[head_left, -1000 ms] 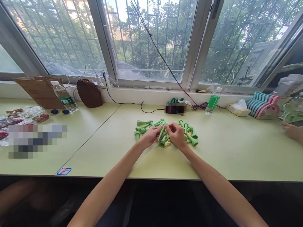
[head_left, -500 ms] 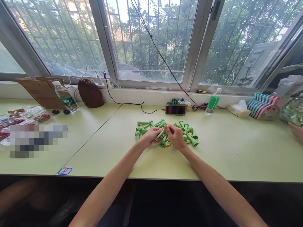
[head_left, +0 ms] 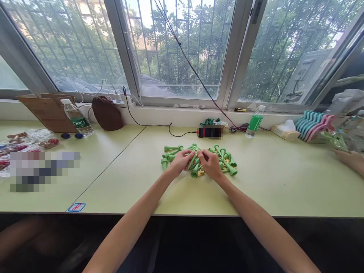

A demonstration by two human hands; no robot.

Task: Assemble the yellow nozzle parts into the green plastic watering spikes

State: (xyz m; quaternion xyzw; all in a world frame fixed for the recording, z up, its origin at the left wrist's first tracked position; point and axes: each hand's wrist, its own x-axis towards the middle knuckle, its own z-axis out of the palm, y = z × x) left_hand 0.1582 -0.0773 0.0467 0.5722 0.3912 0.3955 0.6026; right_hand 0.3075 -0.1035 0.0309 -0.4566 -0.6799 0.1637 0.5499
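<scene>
A pile of green cone-shaped plastic pieces [head_left: 227, 161], with a few small yellow parts among them, lies on the pale green table [head_left: 273, 185]. Both my hands hover over the middle of the pile. My left hand [head_left: 179, 163] is closed in a pinch on one green cone piece [head_left: 193, 160], which slants between the two hands. My right hand [head_left: 210, 163] is also pinched, its fingertips at the upper end of that same piece. What else the right fingers hold, if anything, is too small to see.
A water bottle [head_left: 76, 118], cardboard box [head_left: 47, 108] and brown pouch [head_left: 107, 113] stand at the back left. A green bottle [head_left: 254, 126], tissues [head_left: 286, 129] and stacked pink and teal hangers [head_left: 314, 127] are at the back right. Another person's hand [head_left: 351, 161] works at the far right.
My hands have stayed over the pile, shifting slightly; the green piece between them has tilted a little. The other person's hand at the right now holds something green.
</scene>
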